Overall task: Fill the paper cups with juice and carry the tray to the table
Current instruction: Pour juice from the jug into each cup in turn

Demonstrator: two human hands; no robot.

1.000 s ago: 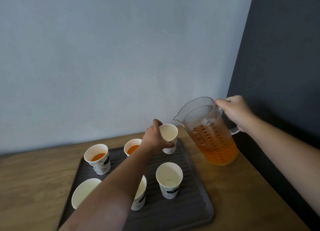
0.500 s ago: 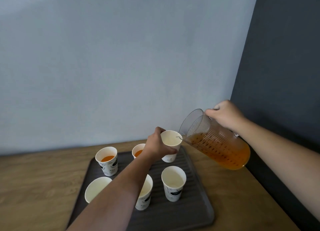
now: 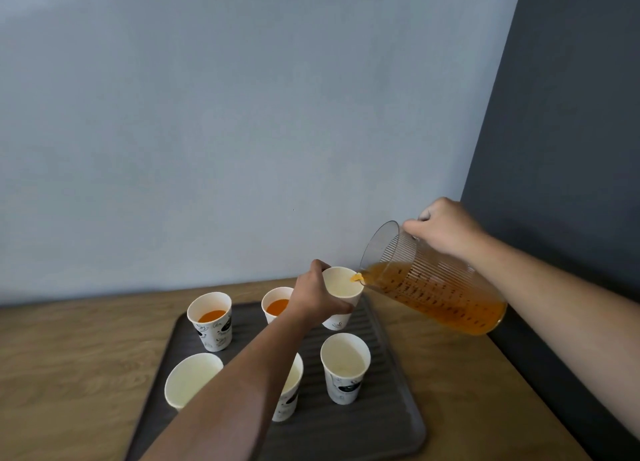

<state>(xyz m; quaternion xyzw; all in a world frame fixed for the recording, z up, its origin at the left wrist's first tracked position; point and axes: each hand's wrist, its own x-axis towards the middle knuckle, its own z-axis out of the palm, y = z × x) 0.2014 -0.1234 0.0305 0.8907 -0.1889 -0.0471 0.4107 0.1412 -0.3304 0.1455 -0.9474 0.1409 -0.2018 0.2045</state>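
Note:
A dark ribbed tray (image 3: 388, 422) on the wooden counter carries several white paper cups. My left hand (image 3: 317, 296) grips the back right cup (image 3: 341, 284), which stands at the tray's far right corner. My right hand (image 3: 445, 230) holds the clear measuring jug (image 3: 426, 284) by its handle, tilted steeply left. Orange juice reaches the spout, right over the held cup's rim. The back left cup (image 3: 210, 318) and the back middle cup (image 3: 277, 305) hold orange juice. The front right cup (image 3: 345, 367) and front left cup (image 3: 190, 379) look white inside. My forearm covers most of the front middle cup (image 3: 289, 395).
The wooden counter (image 3: 69, 367) runs left of the tray and meets a pale blue wall (image 3: 242, 131) behind. A dark grey wall (image 3: 571, 131) closes the right side, close to the jug and my right arm.
The jug has tipped further toward the held cup, and juice has run down to the spout at the cup's rim. My left hand keeps its grip on that cup.

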